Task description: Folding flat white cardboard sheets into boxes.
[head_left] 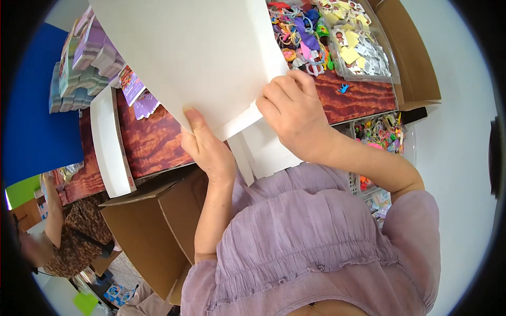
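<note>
A large white cardboard box [200, 58], partly folded, leans across the table edge in front of me. My left hand [208, 147] grips its lower left edge, thumb on the white face and fingers behind. At the lower right corner, my right hand [295, 116] has its fingers curled over the edge by a narrow folded strip. Below the strip, a white panel with side flaps [271, 147] rests against my lap. Whether it joins the upper sheet cannot be made out, since my hands cover part of the fold.
A wood-patterned table [153, 137] holds stacked printed packets [87, 58], a white tray-like lid [109, 142], colourful trinkets [305, 39] and a clear tray of cards [363, 52]. An open brown carton [153, 221] stands below. Another person [63, 237] works at far left.
</note>
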`<state>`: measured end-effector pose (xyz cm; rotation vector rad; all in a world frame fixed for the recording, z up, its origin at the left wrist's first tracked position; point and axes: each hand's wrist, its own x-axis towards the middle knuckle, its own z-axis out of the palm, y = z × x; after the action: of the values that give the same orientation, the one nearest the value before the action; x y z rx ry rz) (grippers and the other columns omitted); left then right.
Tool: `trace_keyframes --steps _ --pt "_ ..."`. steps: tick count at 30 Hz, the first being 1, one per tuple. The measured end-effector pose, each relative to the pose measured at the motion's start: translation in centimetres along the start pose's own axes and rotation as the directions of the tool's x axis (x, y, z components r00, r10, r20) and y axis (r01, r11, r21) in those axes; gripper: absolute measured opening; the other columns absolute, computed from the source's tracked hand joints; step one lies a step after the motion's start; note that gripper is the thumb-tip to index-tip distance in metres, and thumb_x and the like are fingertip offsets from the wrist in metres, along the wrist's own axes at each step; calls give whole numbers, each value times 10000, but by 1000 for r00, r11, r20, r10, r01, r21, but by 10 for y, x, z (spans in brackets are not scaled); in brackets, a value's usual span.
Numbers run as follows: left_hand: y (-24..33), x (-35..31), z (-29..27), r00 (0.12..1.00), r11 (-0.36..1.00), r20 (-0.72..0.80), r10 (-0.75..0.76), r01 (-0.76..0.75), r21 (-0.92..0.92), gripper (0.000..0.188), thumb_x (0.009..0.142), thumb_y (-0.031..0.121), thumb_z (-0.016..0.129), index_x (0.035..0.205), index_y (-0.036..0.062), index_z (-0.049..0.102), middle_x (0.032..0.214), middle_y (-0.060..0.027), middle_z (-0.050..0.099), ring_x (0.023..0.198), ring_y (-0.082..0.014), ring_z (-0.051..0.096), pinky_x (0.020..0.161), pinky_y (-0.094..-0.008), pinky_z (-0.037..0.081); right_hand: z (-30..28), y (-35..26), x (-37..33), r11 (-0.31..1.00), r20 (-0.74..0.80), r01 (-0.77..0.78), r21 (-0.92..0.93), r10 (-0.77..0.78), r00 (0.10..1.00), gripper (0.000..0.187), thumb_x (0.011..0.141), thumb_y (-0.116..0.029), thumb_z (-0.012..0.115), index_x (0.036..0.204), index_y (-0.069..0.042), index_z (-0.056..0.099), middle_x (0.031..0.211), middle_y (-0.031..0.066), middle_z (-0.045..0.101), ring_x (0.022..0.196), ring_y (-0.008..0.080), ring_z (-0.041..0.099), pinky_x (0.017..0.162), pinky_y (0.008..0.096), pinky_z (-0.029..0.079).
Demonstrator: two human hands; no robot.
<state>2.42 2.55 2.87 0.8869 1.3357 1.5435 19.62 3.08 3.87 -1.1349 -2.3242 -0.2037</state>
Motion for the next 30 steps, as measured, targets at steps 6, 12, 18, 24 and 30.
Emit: trace_keyframes --steps 6,12,18,24,30 --pt "7 5 2 999 1000 -47 16 -16 -11 532 1135 418 448 1232 -74 627 1112 -83 698 996 -142 643 864 -303 514 1 3 5 997 64 -16 69 12 998 237 770 -39 650 1005 -44 677 978 61 590 1052 255 567 1098 544 335" --pt "1 0 3 999 999 30 17 -16 -36 495 1137 380 460 1244 -73 626 1103 -71 688 995 -123 619 865 -288 506 -2 5 13 992 187 -59 113 37 982 233 715 10 648 942 -44 650 1011 84 559 1085 283 540 1131 560 302" --pt "-6 0 0 1000 998 -2 -19 19 -64 464 1142 344 448 1239 -72 628 1102 -71 683 1000 -116 605 864 -287 503 -1 9 5 988 182 -61 142 34 983 209 726 7 634 931 -36 635 1013 91 551 1100 291 530 1165 575 274" --pt "-4 -1 5 1000 1000 13 -5 5 -11 459 1146 339 425 1196 -67 635 1045 -65 682 943 -113 596 820 -285 489 9 8 -2 992 141 -48 114 32 989 168 751 13 627 910 -38 642 1001 84 556 1114 278 531 1169 584 262" --pt "-12 -8 7 996 997 59 63 -66 43 460 1148 341 414 1112 -61 634 959 -49 666 874 -108 578 782 -282 474 10 11 -7 974 263 -128 189 75 962 104 753 8 647 846 -36 658 1008 79 561 1114 273 538 1173 608 252"
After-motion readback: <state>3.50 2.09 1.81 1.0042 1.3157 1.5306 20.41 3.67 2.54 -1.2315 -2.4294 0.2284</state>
